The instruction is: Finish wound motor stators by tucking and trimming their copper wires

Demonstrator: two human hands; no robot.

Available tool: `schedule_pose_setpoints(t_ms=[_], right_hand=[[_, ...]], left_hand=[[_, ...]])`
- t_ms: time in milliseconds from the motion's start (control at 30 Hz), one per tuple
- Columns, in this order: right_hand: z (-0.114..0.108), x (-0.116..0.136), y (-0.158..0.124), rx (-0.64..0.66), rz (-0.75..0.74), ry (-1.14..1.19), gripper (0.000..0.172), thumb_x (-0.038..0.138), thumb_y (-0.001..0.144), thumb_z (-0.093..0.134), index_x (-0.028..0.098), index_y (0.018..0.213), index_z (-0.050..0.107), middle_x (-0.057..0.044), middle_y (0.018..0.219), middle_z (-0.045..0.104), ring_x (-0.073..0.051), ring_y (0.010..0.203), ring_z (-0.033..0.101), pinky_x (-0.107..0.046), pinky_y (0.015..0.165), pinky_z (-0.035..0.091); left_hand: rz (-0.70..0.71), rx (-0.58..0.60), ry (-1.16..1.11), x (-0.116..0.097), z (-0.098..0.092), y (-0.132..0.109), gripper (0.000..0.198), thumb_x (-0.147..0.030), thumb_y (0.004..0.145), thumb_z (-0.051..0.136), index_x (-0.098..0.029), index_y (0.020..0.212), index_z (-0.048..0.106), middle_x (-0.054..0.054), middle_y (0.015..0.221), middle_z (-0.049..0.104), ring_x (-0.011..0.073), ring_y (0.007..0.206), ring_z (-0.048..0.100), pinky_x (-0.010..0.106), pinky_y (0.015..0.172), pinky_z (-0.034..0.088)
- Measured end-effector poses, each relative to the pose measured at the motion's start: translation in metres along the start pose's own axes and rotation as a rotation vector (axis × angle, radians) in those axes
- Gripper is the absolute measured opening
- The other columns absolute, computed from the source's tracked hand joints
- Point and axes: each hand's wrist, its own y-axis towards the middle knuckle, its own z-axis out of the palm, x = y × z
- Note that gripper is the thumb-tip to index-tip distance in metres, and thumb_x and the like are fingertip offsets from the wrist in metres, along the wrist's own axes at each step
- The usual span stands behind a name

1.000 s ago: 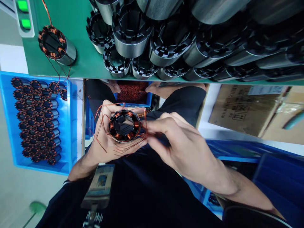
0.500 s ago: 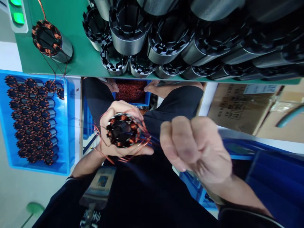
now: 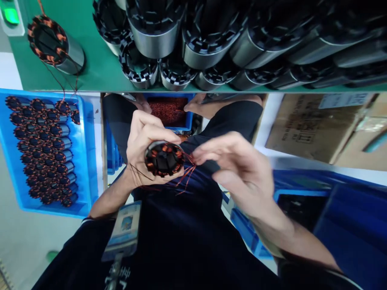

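My left hand [image 3: 142,145] is wrapped round a motor stator [image 3: 165,159], its black slotted end with copper windings turned up towards me. Loose copper wires [image 3: 188,169] stick out from the stator's right side. More thin wires hang by my left wrist. My right hand [image 3: 242,173] is just to the right, thumb apart from the fingers. Its fingertips reach the loose wires; whether they touch them I cannot make out. On the green bench, a wound stator [image 3: 57,44] stands at the upper left, with wire ends trailing over the edge.
Several unwound stators [image 3: 157,40] crowd the green bench [image 3: 93,76] ahead. A blue bin [image 3: 86,161] at left holds rows of wound stators. Between my feet sits a blue box of copper scraps [image 3: 167,110]. Cardboard boxes [image 3: 290,129] and dark blue crates [image 3: 350,233] stand at right.
My right hand has gone from a closed fist to spread fingers and moved left and up towards the wires. The stator has shifted slightly right and up in my left hand.
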Motion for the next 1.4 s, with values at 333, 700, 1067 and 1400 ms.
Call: schedule_pose_setpoints(t_ms=[333,700,1067,1400], right_hand=[[0.004,-0.016,0.0,0.149,0.42,0.463,0.041,0.037,0.108,0.102,0.022,0.093,0.067,0.001,0.074,0.081,-0.009,0.042,0.061,-0.015,0.041,0.044],[-0.003,0.009,-0.001,0.135,-0.064,-0.034,0.016,0.014,0.106,0.098,0.026,0.115,0.093,0.0,0.094,0.087,-0.011,0.071,0.075,-0.022,0.065,0.058],[0.005,-0.06,-0.012,0.308,0.093,-0.176,0.031,0.035,0.115,0.092,0.018,0.092,0.08,0.0,0.076,0.079,-0.011,0.059,0.067,-0.023,0.06,0.052],[-0.049,-0.003,0.046,0.459,0.306,0.001,0.034,0.05,0.116,0.093,0.02,0.104,0.082,-0.006,0.105,0.092,-0.017,0.089,0.086,-0.029,0.085,0.071]], left_hand=[[-0.402,0.248,-0.644,-0.024,0.006,-0.017,0.067,-0.058,0.108,0.091,-0.029,0.164,0.068,0.011,0.134,0.086,0.027,0.106,0.087,0.039,0.085,0.074],[-0.867,0.142,-1.121,-0.03,0.023,-0.017,0.058,-0.06,0.088,0.105,-0.026,0.121,0.072,0.004,0.097,0.073,0.0179,0.071,0.068,0.032,0.061,0.061],[-0.735,0.092,-0.745,-0.017,0.018,-0.048,0.061,-0.017,0.081,0.117,-0.022,0.127,0.076,0.002,0.113,0.085,0.0143,0.098,0.082,0.025,0.096,0.069],[-0.368,0.498,-0.554,-0.043,-0.001,-0.021,0.108,-0.009,0.082,0.107,-0.034,0.174,0.055,0.008,0.138,0.083,0.0275,0.112,0.091,0.036,0.095,0.076]])
